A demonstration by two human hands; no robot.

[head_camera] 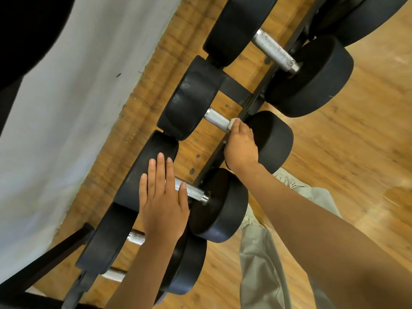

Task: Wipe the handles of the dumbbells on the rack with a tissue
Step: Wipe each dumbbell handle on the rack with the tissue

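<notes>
Item: knurled steel handle (217, 120) of a black round-headed dumbbell, under wiping on a black metal rack (256, 98).
The right hand (242, 144) curled round the handle's near end, pinching a small white tissue (233, 122) against it, likely to rub the knurling. The left hand (163, 197) lay flat, fingers straight and slightly spread, on the neighbouring dumbbell's handle (192, 190), apparently for steadying.

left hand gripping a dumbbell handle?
No. The left hand lies flat with straight fingers over a handle, while the right hand grips the tissue on the next dumbbell's handle.
</notes>
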